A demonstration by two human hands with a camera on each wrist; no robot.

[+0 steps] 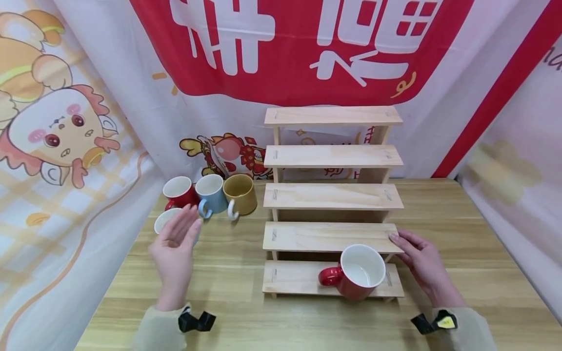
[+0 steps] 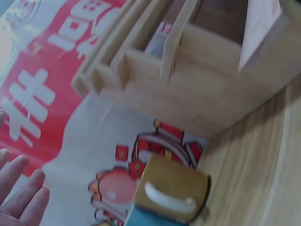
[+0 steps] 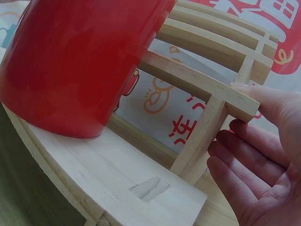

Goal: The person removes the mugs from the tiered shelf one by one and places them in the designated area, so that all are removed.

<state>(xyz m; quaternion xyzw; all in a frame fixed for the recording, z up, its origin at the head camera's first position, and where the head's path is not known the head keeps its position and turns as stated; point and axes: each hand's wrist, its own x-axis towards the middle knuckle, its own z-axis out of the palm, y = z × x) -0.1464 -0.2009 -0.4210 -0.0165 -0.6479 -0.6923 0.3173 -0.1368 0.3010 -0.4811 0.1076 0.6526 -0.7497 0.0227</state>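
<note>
A five-tier wooden stepped rack [image 1: 329, 196] stands on the table. On its lowest step sits a red mug [image 1: 354, 288], upright, white inside, its handle to the left; its side [image 3: 77, 66] fills much of the right wrist view. My right hand [image 1: 423, 261] pinches the right end of the second step from the bottom, thumb on top and fingers [image 3: 249, 150] beneath. Away to the left, my left hand [image 1: 174, 261] is raised with fingers extended, holding nothing. It partly covers a white-rimmed mug [image 1: 162, 222] in the head view.
Behind the left hand stand a red mug [image 1: 181, 195], a light blue mug [image 1: 212, 195] and a mustard-brown mug [image 1: 243, 197] with a white handle, side by side. A printed cloth backdrop [image 1: 210, 114] hangs behind the wooden table [image 1: 228, 273] and along both sides.
</note>
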